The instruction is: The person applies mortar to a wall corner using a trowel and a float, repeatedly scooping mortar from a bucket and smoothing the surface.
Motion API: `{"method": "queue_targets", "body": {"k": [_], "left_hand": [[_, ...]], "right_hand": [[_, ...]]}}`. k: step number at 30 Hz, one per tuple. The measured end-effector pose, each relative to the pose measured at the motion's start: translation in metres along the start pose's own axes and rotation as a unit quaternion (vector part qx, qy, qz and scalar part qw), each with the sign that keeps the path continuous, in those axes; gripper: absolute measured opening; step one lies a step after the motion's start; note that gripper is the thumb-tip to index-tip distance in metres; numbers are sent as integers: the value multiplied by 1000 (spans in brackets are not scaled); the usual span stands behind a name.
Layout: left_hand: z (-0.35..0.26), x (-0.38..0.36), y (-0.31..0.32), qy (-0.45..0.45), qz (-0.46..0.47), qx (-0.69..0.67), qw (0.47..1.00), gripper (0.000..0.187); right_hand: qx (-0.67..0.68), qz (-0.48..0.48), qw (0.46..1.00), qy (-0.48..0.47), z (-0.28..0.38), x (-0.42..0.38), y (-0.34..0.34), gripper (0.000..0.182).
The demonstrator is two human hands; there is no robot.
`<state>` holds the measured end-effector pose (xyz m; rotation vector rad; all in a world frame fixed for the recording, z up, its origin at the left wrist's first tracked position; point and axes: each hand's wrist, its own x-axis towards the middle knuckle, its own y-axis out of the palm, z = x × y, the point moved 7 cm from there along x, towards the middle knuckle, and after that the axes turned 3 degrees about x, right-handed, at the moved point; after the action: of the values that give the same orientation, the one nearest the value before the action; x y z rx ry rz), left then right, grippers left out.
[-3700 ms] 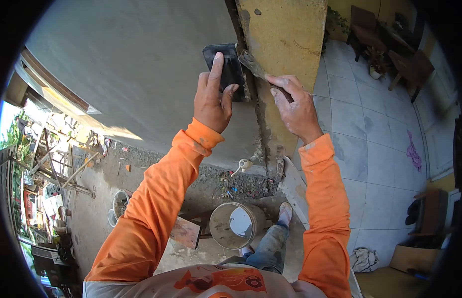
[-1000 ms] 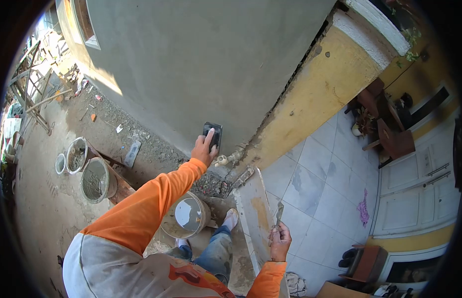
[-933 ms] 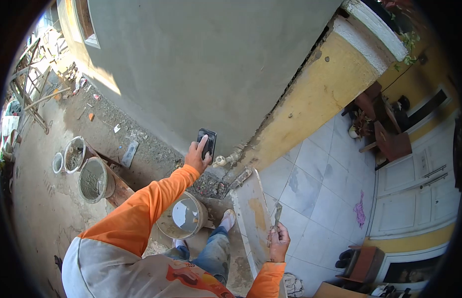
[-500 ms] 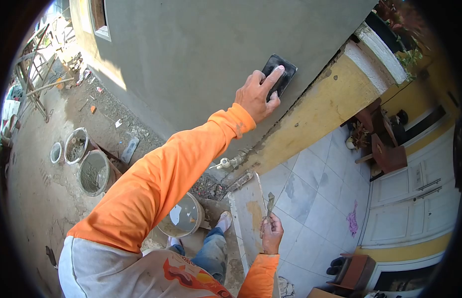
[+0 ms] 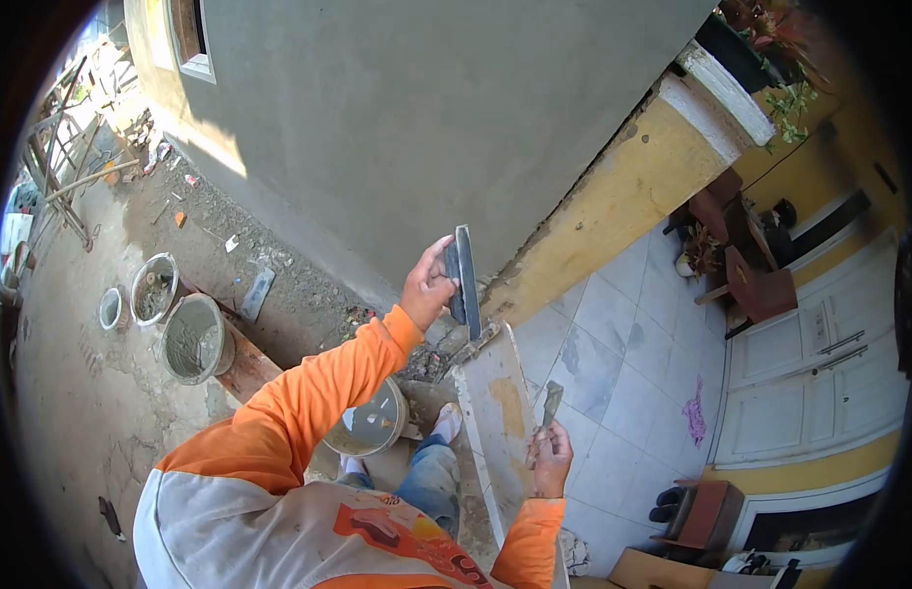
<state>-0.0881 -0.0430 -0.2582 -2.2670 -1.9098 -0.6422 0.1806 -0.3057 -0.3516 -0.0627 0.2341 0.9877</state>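
My left hand (image 5: pixel 428 289) is closed round the handle of a dark float (image 5: pixel 467 283), which is turned edge-on in front of the grey plastered wall (image 5: pixel 377 128). Lower down, my right hand (image 5: pixel 551 459) grips a small trowel (image 5: pixel 552 402) with its blade pointing up. Beside that hand a long pale board (image 5: pixel 495 393) leans along the tiled floor's edge. Below my left forearm a bucket (image 5: pixel 369 424) holding greyish water stands near my feet.
Left on the ground are a bucket of grey mortar (image 5: pixel 193 339), another bucket (image 5: pixel 154 289), and a small pail (image 5: pixel 111 308). A yellow low wall (image 5: pixel 613 196) runs up right. Chairs (image 5: pixel 755 285) and white doors (image 5: pixel 819 373) stand beyond the tiles.
My left hand has come off the wall, down and to the left, and the float has turned from flat to edge-on. My right hand with the trowel has shifted slightly right.
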Motion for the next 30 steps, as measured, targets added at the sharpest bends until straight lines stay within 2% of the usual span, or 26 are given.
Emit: {"method": "queue_targets", "body": {"k": [1, 2, 3, 4, 6, 7, 8, 11, 16, 17, 18, 19, 23, 27, 29, 30], "left_hand": [[-5, -8, 0, -109, 30, -212, 971, 66], [-12, -21, 5, -209, 53, -413, 885, 68], [-24, -33, 2, -220, 86, -462, 855, 62], [-22, -46, -9, -223, 81, -459, 856, 62], [-21, -80, -17, -285, 149, -636, 702, 54], [-43, -88, -16, -262, 175, -660, 682, 49], [-49, -95, -23, -256, 173, -661, 684, 49], [-59, -125, -48, -255, 128, -656, 699, 50], [-108, -157, -67, -200, 128, -634, 736, 53], [-91, -164, -79, -194, 99, -627, 748, 54], [-96, -167, -88, -181, 88, -626, 753, 54], [-101, -169, -94, -174, 73, -616, 765, 56], [-126, -175, -121, -156, 20, -585, 796, 53], [-138, -171, -150, -115, 15, -574, 811, 52], [-137, -170, -166, -104, 3, -575, 811, 52], [-133, -171, -173, -105, 4, -577, 810, 52]], "right_hand": [[25, 14, 1000, -10, 11, 2, 13, 28], [42, 50, 998, -24, 20, 4, 27, 29], [58, 87, 994, -39, 28, 4, 44, 29], [71, 120, 989, -39, 35, 3, 62, 31], [85, 156, 983, -33, 53, -5, 97, 32], [136, 216, 966, -28, 64, -14, 119, 33], [185, 278, 942, -28, 77, -19, 141, 33], [234, 349, 907, -20, 92, -37, 190, 32], [104, 370, 917, -105, 100, -66, 261, 31], [26, 355, 902, -242, 114, -76, 273, 32], [-48, 332, 865, -373, 125, -89, 282, 33], [-101, 313, 827, -457, 130, -96, 291, 34], [-117, 360, 808, -453, 133, -121, 302, 35], [-164, 400, 804, -409, 107, -127, 273, 33], [-256, 399, 751, -459, 100, -130, 258, 29], [-258, 398, 752, -458, 105, -129, 254, 29]]}}
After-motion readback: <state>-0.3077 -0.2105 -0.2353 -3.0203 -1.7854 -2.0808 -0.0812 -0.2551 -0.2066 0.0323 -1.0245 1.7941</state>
